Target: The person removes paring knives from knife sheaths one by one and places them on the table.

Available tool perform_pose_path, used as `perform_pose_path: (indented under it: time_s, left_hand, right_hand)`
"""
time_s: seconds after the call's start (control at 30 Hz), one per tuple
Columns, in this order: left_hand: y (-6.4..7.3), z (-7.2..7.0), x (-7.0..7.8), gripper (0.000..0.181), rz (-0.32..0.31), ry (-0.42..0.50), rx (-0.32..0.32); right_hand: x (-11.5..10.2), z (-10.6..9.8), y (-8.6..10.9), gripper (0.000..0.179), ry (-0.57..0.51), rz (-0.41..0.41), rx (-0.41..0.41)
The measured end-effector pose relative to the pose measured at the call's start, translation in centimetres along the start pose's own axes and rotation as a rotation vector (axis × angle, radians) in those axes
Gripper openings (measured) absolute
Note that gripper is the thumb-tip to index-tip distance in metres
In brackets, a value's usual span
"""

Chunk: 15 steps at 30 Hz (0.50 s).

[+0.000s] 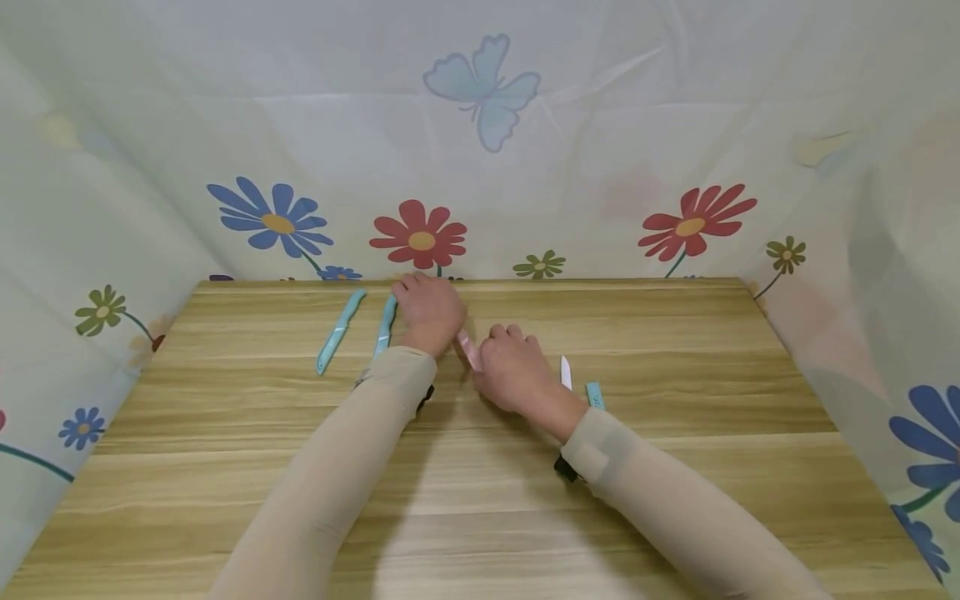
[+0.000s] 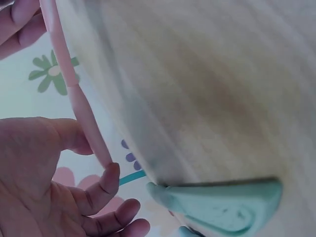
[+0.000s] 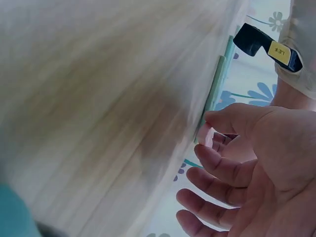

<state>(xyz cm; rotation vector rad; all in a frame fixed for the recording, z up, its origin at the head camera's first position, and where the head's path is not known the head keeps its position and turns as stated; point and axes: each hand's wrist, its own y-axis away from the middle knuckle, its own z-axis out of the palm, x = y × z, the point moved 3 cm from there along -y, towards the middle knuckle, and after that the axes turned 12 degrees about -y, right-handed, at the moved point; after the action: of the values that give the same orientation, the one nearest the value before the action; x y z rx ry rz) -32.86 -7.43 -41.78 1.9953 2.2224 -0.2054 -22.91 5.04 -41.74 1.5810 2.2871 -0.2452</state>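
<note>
A slim pink knife in a pink sheath (image 1: 469, 350) spans the space between both hands, over the far middle of the table. My left hand (image 1: 431, 310) pinches its handle (image 2: 91, 123) near the end between thumb and index finger, the other fingers loosely bent. At the opposite end, my right hand (image 1: 517, 367) pinches the sheath (image 2: 60, 54) with thumb and index finger. A seam shows where handle and sheath meet in the left wrist view. The blade is hidden.
Left of my hands lie a teal sheathed knife (image 1: 341, 332) and a second teal knife (image 1: 386, 327), partly covered by my sleeve. Beside my right wrist are a bare white blade (image 1: 566, 372) and a teal sheath (image 1: 595, 395). A flowered curtain (image 1: 585, 158) borders the wooden table (image 1: 465, 517).
</note>
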Motion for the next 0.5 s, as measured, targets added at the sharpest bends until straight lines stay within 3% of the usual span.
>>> perform_pose_path:
  time_s: [0.23,0.5]
  left_hand:
    - [0.6,-1.5,-1.1,0.037,0.004,0.180,0.050]
    - [0.8,-2.8,-2.1,0.051,-0.019,0.363,-0.006]
  right_hand:
    - [0.5,-1.1,0.6,0.027,0.048,-0.022,0.045]
    - [1.2,-2.5,1.5,0.025,0.043,-0.044,0.121]
